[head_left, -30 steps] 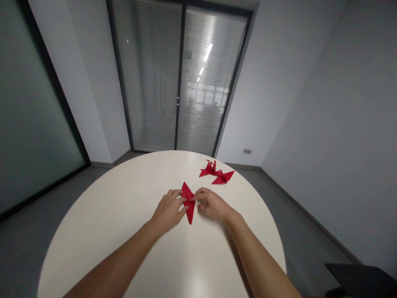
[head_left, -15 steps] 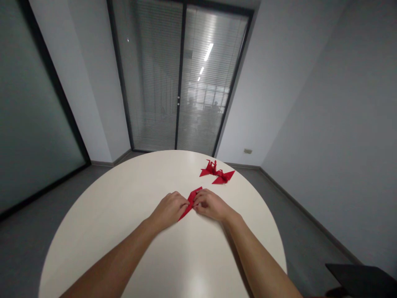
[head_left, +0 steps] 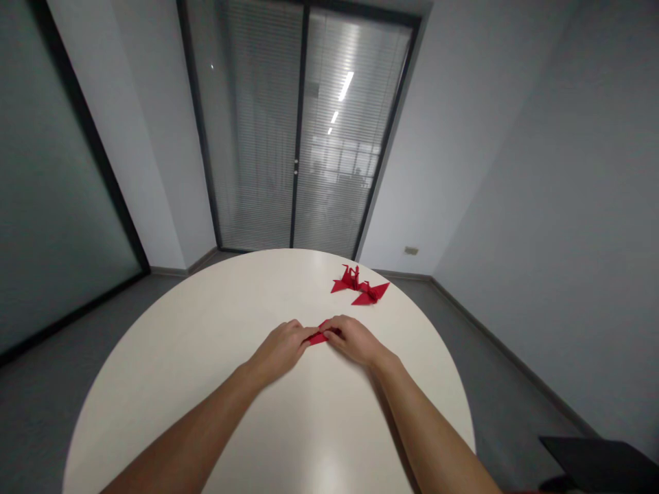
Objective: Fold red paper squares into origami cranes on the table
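Observation:
A folded piece of red paper (head_left: 318, 337) lies on the round white table (head_left: 206, 357), mostly hidden between my hands. My left hand (head_left: 278, 348) presses on its left part with fingers curled. My right hand (head_left: 353, 339) covers its right part, fingers bent down onto it. Both hands grip the paper against the tabletop. Two finished red paper cranes (head_left: 359, 286) stand farther back on the right of the table, well apart from my hands.
The table's far edge lies just beyond the cranes. Glass doors with blinds (head_left: 298, 130) stand behind the table. A dark object (head_left: 602, 463) sits low at the right corner, off the table.
The red paper was an upright diamond between my fingers; it has been turned and flattened, and my hands have closed together over it.

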`<state>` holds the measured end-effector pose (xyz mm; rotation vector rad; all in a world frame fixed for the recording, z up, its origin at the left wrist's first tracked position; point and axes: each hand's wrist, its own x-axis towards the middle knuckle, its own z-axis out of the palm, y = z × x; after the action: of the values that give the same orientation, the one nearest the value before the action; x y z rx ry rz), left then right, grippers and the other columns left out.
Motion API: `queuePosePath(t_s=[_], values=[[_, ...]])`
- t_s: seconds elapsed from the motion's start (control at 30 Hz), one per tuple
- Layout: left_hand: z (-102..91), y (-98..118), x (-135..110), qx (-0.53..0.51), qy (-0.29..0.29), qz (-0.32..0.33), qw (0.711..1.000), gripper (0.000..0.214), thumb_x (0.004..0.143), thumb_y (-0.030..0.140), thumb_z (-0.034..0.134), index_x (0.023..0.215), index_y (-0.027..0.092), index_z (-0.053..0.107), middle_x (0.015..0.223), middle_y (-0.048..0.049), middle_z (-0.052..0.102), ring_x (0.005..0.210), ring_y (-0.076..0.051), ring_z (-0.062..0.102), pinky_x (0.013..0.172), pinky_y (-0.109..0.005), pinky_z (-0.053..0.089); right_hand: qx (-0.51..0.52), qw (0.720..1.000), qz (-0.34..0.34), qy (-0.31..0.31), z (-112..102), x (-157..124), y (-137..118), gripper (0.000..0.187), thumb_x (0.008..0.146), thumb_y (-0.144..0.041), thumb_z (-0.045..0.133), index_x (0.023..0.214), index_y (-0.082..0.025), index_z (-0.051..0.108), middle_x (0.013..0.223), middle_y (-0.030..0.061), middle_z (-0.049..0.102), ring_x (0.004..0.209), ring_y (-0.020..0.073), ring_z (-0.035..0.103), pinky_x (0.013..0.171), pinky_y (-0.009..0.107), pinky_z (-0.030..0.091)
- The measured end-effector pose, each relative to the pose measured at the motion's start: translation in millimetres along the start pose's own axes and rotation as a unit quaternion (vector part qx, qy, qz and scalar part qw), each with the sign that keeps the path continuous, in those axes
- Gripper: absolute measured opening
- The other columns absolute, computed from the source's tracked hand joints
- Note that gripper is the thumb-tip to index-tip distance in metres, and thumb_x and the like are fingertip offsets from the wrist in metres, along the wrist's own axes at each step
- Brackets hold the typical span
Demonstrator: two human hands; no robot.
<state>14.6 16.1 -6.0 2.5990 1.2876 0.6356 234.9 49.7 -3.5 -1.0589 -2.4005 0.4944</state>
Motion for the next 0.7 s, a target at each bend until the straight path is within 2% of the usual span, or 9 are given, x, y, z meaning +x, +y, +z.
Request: queuePosePath(t_s=[0.17,0.33,0.53,0.7], values=[[3.5,-3,0,-0.002,-0.009,0.046,0.999,0.032,0.097,0.014,0.047,0.108,0.027,0.074,0.100,-0.0026,0.075,0.093,-0.020,0.062,0.084,-0.031,0.046,-0.002,1.000,0.012,0.007,4,1,4,0.020,0.090,-0.015,0.058,0.101,-0.020,0.075,0.098,0.0052,0.074,0.088,0.0178,0.064,0.081,0.028,0.047],[7.2,-5,-3,0.020,-0.004,0.069,0.997,0.040,0.094,0.010,0.048,0.124,0.028,0.067,0.121,-0.0016,0.072,0.101,-0.021,0.060,0.092,-0.035,0.046,-0.032,0.999,0.009,0.026,5,1,4,0.020,0.089,-0.013,0.059,0.100,-0.020,0.074,0.097,0.0057,0.072,0.090,0.0183,0.063,0.083,0.029,0.048],[12.6,-13,0,0.041,0.007,0.058,0.997,0.039,0.096,0.012,0.050,0.126,0.030,0.066,0.121,-0.0023,0.072,0.101,-0.020,0.060,0.091,-0.035,0.047,-0.062,0.997,-0.040,0.025,5,0,4,0.025,0.090,-0.018,0.060,0.108,-0.024,0.077,0.112,0.0080,0.070,0.106,0.0218,0.061,0.094,0.034,0.048],[14.1,-20,0,0.060,0.006,0.053,0.997,0.040,0.095,0.010,0.050,0.125,0.031,0.067,0.124,-0.0018,0.071,0.105,-0.021,0.063,0.090,-0.036,0.046,-0.073,0.997,-0.038,0.014,4,0,4,0.027,0.091,-0.020,0.059,0.110,-0.025,0.077,0.113,0.0070,0.073,0.107,0.0228,0.062,0.095,0.035,0.047]])
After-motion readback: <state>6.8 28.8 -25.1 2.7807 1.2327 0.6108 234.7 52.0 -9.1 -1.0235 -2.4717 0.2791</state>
